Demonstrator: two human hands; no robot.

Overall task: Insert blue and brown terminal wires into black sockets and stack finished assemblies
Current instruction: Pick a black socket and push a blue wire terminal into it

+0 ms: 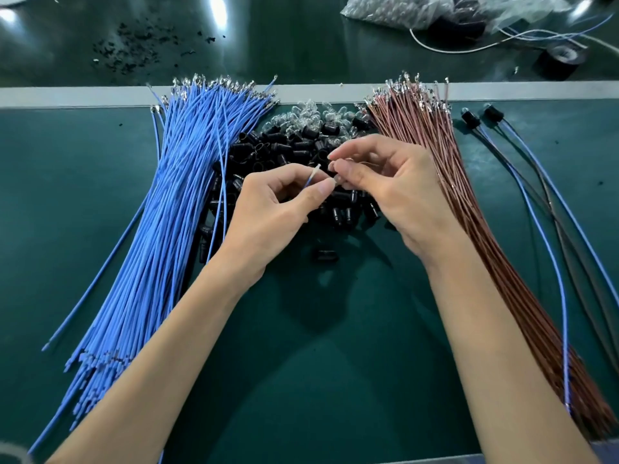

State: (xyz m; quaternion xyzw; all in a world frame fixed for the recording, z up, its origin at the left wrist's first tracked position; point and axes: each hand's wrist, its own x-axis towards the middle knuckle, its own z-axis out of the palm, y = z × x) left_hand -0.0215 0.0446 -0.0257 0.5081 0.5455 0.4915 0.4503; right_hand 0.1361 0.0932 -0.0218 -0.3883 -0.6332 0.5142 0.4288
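Note:
My left hand (pixel 274 209) pinches a single blue wire (pixel 310 180) near its metal terminal, tip pointing up and right. My right hand (pixel 385 185) is closed just beside that tip; what its fingertips hold is hidden. Both hands hover over a heap of black sockets (pixel 284 149). A thick bundle of blue wires (pixel 160 229) fans out on the left, a bundle of brown wires (pixel 475 209) on the right. Two finished assemblies (pixel 482 117), black sockets with blue and dark wires trailing, lie at the far right.
Small clear glass bulbs (pixel 311 112) are piled behind the sockets. A grey strip (pixel 67 95) crosses the green mat (pixel 318 346). Beyond it lie black scraps (pixel 134 45), plastic bags (pixel 418 8) and a roll of black tape (pixel 562 61).

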